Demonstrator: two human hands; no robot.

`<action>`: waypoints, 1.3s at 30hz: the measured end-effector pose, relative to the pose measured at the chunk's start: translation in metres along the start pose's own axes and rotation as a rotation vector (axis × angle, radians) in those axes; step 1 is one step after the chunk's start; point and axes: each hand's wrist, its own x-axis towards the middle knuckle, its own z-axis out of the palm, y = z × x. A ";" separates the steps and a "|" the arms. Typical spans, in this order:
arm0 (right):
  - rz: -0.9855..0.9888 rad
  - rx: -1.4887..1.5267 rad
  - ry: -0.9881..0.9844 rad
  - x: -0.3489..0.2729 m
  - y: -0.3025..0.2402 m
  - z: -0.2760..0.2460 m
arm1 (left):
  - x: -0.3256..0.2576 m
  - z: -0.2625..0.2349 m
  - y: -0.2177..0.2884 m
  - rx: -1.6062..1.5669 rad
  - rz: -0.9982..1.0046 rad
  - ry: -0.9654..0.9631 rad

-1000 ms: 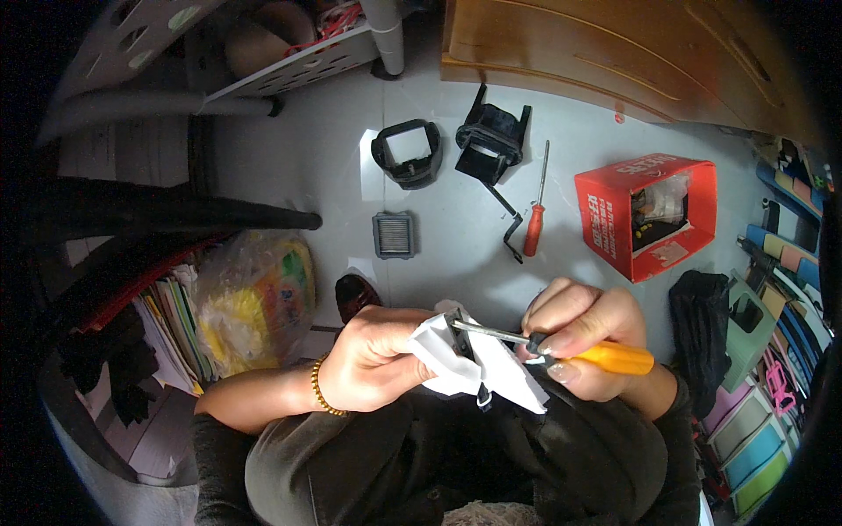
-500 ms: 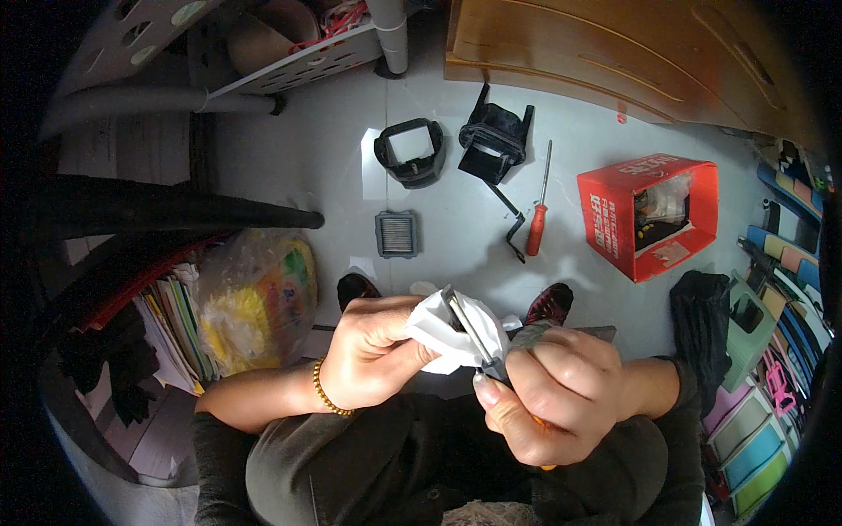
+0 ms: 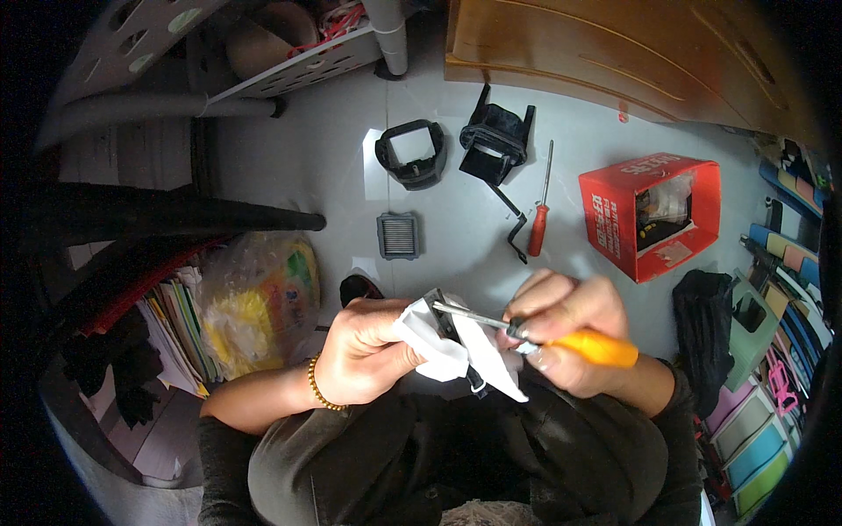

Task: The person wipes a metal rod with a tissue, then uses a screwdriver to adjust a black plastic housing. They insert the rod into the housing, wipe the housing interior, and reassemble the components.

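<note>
My left hand [image 3: 364, 355] is closed around a crumpled white tissue [image 3: 430, 349], held above my lap. A small dark part [image 3: 445, 323] sits within the tissue's folds; its kind I cannot make out. My right hand [image 3: 574, 316] grips a screwdriver [image 3: 601, 348] with an orange handle, a black collar and a thin metal shaft. Its tip reaches the dark part near my left fingers. Below the tissue, a short black piece [image 3: 476, 382] sticks out. A bit of white also shows by my right fingertips.
On the floor ahead lie a black frame [image 3: 412, 181], a black housing [image 3: 495, 131], a grey pleated filter [image 3: 399, 237], a bent black rod [image 3: 517, 237] and a red-handled screwdriver [image 3: 538, 232]. A red box [image 3: 610, 219] stands right; a plastic bag [image 3: 259, 302] left.
My right hand has shifted up and turned, now showing the orange handle, with the shaft lying flatter. The tissue has changed shape, one corner now hanging down. My left hand has barely moved.
</note>
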 end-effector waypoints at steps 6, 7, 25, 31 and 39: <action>0.312 0.855 0.126 0.002 0.018 -0.001 | -0.002 0.004 -0.005 -0.170 -0.120 -0.017; 0.316 0.904 0.104 0.002 0.019 -0.003 | -0.003 0.005 -0.008 -0.261 -0.144 -0.012; -0.004 -1.459 -0.676 -0.112 0.182 -0.091 | -0.025 -0.033 -0.085 -0.536 -0.430 0.259; -0.138 -1.698 -0.773 -0.111 0.197 -0.097 | -0.028 -0.038 -0.098 -0.569 -0.479 0.300; 0.037 -0.994 0.137 -0.044 0.101 -0.037 | -0.014 -0.029 -0.111 -0.505 -0.445 0.382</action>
